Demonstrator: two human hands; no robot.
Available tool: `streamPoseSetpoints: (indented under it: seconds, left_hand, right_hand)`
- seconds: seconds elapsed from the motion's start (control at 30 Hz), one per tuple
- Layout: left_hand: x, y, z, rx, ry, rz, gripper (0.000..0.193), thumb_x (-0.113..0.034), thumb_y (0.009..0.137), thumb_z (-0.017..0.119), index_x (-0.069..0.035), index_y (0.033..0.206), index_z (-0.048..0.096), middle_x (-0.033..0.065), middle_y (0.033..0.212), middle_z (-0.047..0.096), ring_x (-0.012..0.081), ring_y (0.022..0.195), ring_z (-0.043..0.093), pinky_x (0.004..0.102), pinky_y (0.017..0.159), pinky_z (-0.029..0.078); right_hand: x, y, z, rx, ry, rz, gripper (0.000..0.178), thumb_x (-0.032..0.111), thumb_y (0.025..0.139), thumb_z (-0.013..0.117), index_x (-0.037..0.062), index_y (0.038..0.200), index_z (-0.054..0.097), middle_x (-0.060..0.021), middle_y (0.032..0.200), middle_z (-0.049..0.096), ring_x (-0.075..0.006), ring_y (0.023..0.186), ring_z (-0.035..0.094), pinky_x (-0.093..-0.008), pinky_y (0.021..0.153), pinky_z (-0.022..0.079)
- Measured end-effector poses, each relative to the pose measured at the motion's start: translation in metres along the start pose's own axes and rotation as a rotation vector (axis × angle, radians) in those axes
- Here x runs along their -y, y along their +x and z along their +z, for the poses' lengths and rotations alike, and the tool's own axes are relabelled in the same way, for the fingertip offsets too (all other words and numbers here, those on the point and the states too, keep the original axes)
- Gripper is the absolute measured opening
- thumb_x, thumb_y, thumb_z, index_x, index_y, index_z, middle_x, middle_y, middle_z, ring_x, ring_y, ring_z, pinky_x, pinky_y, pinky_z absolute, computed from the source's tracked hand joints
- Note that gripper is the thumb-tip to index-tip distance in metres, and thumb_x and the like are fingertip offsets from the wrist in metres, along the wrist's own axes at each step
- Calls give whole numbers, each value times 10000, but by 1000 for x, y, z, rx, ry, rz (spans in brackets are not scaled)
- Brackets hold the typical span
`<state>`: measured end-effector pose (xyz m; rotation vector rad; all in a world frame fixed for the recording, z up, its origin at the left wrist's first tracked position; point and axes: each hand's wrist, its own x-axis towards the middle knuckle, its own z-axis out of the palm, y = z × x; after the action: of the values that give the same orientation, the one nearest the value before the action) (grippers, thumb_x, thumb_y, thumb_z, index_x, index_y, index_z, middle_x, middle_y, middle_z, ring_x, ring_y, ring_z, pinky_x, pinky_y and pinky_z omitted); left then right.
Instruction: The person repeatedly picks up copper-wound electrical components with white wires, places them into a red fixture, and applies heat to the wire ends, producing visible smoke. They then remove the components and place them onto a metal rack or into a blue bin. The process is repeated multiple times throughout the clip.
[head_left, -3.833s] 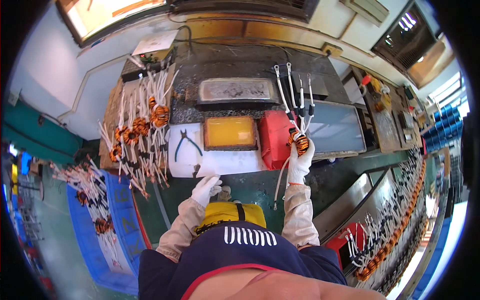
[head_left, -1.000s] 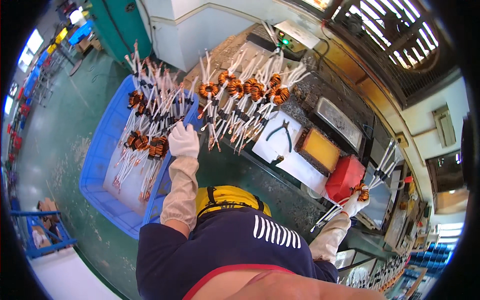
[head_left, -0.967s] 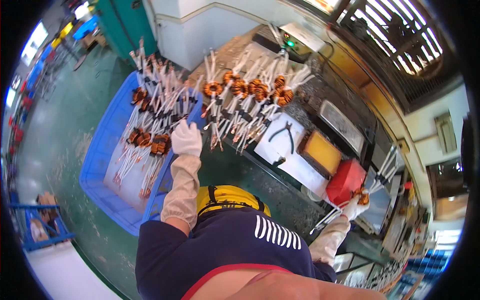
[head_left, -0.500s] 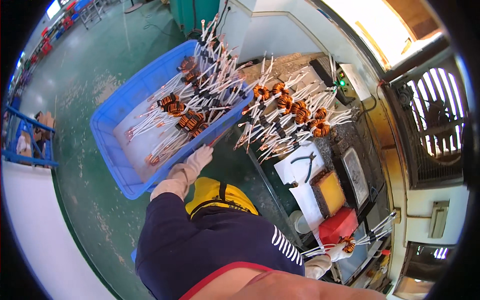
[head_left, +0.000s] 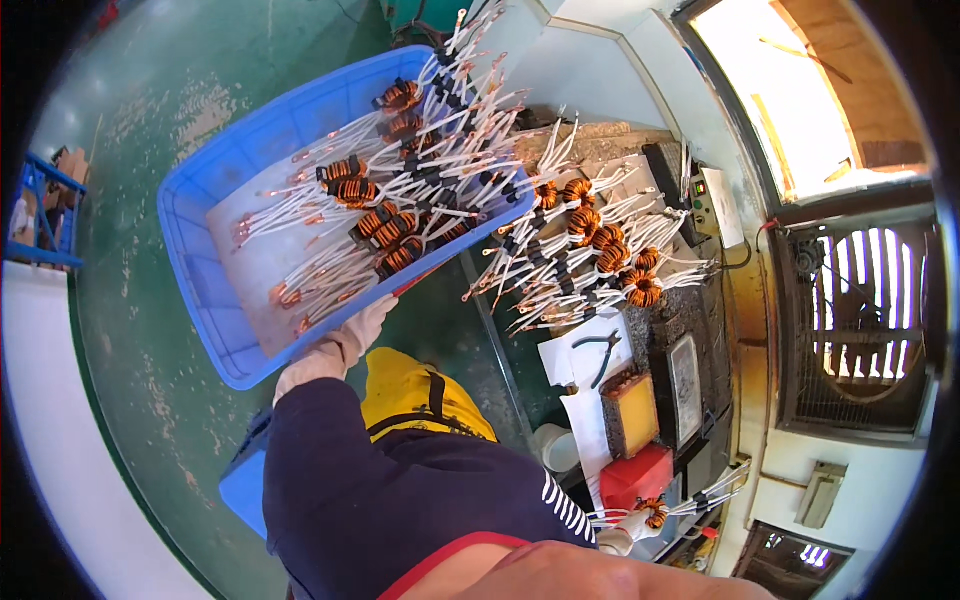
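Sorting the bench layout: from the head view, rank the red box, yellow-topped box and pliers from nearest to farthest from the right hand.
1. Red box, just above the right hand.
2. Yellow-topped box, further up the bench.
3. Pliers, on white paper beyond.

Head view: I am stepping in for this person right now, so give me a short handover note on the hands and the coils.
Left hand, gloved, is at the near rim of the blue crate, which holds copper coils with white leads.
Right hand, gloved, holds one coil by the red box.
More coils lie heaped on the bench; pliers rest on white paper.
Crate partly filled; the bench heap remains.
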<state>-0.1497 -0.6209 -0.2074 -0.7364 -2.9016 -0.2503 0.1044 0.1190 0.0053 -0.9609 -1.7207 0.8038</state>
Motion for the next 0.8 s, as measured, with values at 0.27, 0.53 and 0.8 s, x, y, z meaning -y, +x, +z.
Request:
streamPoseSetpoints:
  seconds: [0.27,0.53,0.8]
  left_hand:
    - [-9,14,-5,-152,-151,-281,407,-31,784,582,-145,1168,656,59,1184,630,272,1121,570,401,993,439]
    - [-5,20,-69,-224,155,-82,386,-83,775,611,-177,1143,678,34,1196,627,262,1134,562,431,1001,425]
    - [-5,21,-62,-172,56,-180,383,-80,779,604,-181,1140,681,31,1199,628,258,1134,563,425,1002,424]
  right_hand:
    - [-38,11,-8,-141,-28,85,380,-43,848,556,38,1219,524,-121,1134,629,-243,952,645,-395,761,569]
    - [-38,14,-15,-110,-13,142,400,-57,829,576,47,1214,549,-112,1126,636,-241,936,647,-398,750,569]
    - [-61,28,-21,-12,17,95,415,-40,813,608,61,1210,540,-110,1087,633,-251,879,640,-423,698,578]
